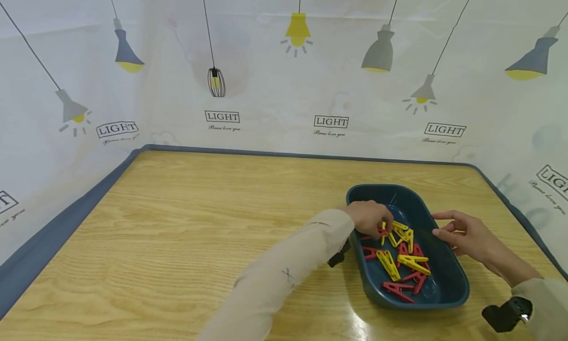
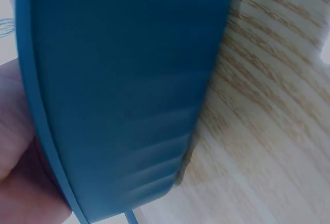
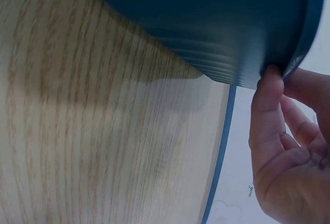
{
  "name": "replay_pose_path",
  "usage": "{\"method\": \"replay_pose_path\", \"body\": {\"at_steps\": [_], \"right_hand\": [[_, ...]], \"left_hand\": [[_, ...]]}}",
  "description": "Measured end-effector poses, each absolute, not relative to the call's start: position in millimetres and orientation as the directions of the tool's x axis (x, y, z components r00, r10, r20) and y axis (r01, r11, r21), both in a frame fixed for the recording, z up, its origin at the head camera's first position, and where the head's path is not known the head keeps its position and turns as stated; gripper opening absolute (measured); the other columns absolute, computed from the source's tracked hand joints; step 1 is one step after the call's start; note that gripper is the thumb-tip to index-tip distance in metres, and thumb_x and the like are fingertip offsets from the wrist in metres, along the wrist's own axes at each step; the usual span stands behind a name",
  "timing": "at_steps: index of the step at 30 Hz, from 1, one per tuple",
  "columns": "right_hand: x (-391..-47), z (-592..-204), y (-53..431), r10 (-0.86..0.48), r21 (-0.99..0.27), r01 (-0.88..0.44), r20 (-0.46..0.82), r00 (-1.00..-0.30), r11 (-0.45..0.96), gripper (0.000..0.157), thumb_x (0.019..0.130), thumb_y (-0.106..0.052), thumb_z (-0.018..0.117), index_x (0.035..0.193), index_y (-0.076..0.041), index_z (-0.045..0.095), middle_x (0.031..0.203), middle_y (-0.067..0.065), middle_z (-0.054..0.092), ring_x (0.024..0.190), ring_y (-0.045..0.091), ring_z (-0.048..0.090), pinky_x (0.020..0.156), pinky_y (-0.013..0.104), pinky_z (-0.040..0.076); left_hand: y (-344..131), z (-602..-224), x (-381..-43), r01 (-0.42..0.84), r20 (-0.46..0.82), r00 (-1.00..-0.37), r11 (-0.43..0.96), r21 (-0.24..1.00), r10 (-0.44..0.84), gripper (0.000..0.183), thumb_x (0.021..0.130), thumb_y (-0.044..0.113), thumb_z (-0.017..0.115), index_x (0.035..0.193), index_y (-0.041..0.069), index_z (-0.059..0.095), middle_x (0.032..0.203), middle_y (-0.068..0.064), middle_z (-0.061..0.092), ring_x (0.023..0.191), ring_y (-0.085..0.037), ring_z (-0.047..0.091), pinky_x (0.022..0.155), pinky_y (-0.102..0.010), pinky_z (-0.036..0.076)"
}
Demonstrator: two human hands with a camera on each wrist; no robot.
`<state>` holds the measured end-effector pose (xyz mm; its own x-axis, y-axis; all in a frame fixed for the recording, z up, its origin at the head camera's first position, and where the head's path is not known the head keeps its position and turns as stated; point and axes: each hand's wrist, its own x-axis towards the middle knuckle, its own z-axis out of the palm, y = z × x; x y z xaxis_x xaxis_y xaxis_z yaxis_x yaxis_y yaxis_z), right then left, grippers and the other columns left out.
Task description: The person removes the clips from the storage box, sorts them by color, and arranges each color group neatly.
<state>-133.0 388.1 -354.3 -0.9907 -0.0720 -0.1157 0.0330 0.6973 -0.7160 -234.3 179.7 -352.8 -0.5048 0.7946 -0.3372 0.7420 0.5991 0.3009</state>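
Note:
A dark blue plastic basin (image 1: 443,277) stands on the right part of the table, holding several yellow clothespins (image 1: 388,265) and red clothespins (image 1: 398,290). My left hand (image 1: 369,217) reaches over the basin's left rim, its fingers bent down at red and yellow clothespins near the far end. Whether those fingers grip one I cannot tell; in the left wrist view the basin's wall (image 2: 124,90) hides the fingertips. On the opposite side my right hand (image 1: 470,235) pinches the basin's rim, with a digit (image 3: 269,95) against the outer wall in the right wrist view.
The wooden table (image 1: 177,222) extends left of the basin. A blue border (image 1: 266,154) edges its far side, and a white curtain (image 1: 275,85) printed with lamps rises behind. Dark wrist cameras sit on both sleeves, the right one (image 1: 508,314) near the table's right side.

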Motion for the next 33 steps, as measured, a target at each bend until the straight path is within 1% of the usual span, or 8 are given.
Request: {"method": "replay_pose_path", "body": {"at_steps": [4,9,14,16,22,25,27,33], "right_hand": [[-133,-354,388,-0.075,-0.719,0.029,-0.112,-0.991,0.694,0.05,0.091,-0.021,0.051,0.128,0.008,0.034,0.088,0.015,0.059,0.066,0.014,0.056,0.057,0.031,0.05],[-133,-354,388,-0.072,-0.721,0.03,-0.111,-0.991,0.692,0.05,0.091,-0.021,0.051,0.128,0.008,0.034,0.087,0.014,0.059,0.066,0.014,0.056,0.056,0.031,0.05],[-133,-354,388,-0.071,-0.723,0.039,-0.12,-0.99,0.69,0.051,0.091,-0.022,0.051,0.128,0.008,0.033,0.087,0.014,0.058,0.067,0.015,0.056,0.057,0.031,0.051],[-133,-354,388,-0.07,-0.724,0.042,-0.123,-0.99,0.688,0.051,0.091,-0.023,0.051,0.128,0.008,0.033,0.088,0.014,0.058,0.067,0.015,0.056,0.057,0.032,0.051],[-133,-354,388,-0.074,-0.721,0.035,-0.12,-0.99,0.692,0.051,0.091,-0.022,0.051,0.128,0.008,0.033,0.088,0.014,0.059,0.066,0.014,0.055,0.057,0.031,0.05],[-133,-354,388,-0.074,-0.716,0.03,-0.115,-0.991,0.697,0.051,0.091,-0.022,0.051,0.128,0.008,0.033,0.088,0.015,0.058,0.065,0.014,0.055,0.056,0.03,0.05],[-133,-354,388,-0.075,-0.717,0.03,-0.114,-0.991,0.696,0.051,0.091,-0.022,0.051,0.128,0.008,0.034,0.088,0.015,0.058,0.066,0.015,0.056,0.056,0.031,0.05],[-132,-354,389,-0.083,-0.709,0.012,-0.1,-0.992,0.705,0.05,0.091,-0.021,0.051,0.128,0.008,0.034,0.087,0.014,0.058,0.065,0.014,0.055,0.056,0.03,0.05]], "left_hand": [[177,-353,-236,0.72,-0.316,-0.486,0.578,0.383,0.815,0.026,0.081,0.019,0.065,0.104,0.03,0.059,0.091,0.012,0.055,0.073,-0.002,0.052,0.059,-0.019,0.042],[172,-350,-236,0.719,-0.266,-0.44,0.514,0.468,0.858,0.025,0.082,0.016,0.064,0.106,0.023,0.061,0.085,0.009,0.056,0.068,-0.003,0.051,0.058,-0.017,0.041],[167,-345,-235,0.735,-0.182,-0.395,0.429,0.525,0.9,0.025,0.083,0.017,0.063,0.108,0.019,0.061,0.088,0.008,0.056,0.073,-0.002,0.05,0.062,-0.014,0.04],[163,-342,-235,0.741,-0.141,-0.386,0.398,0.54,0.911,0.026,0.083,0.018,0.063,0.108,0.019,0.061,0.092,0.009,0.055,0.078,0.0,0.05,0.065,-0.013,0.04],[148,-332,-236,0.733,-0.064,-0.361,0.326,0.598,0.93,0.025,0.084,0.016,0.061,0.109,0.014,0.06,0.091,0.005,0.056,0.077,-0.001,0.054,0.066,-0.012,0.042],[140,-327,-238,0.717,-0.032,-0.366,0.304,0.627,0.93,0.024,0.084,0.015,0.06,0.109,0.012,0.059,0.09,0.005,0.055,0.076,-0.001,0.054,0.067,-0.011,0.042],[134,-324,-240,0.694,0.005,-0.382,0.283,0.662,0.924,0.025,0.084,0.015,0.06,0.108,0.012,0.059,0.09,0.004,0.055,0.077,-0.002,0.055,0.067,-0.011,0.042],[116,-317,-243,0.644,0.092,-0.452,0.253,0.722,0.887,0.027,0.083,0.015,0.063,0.109,0.013,0.058,0.091,0.004,0.056,0.078,-0.002,0.055,0.07,-0.012,0.042]]}}
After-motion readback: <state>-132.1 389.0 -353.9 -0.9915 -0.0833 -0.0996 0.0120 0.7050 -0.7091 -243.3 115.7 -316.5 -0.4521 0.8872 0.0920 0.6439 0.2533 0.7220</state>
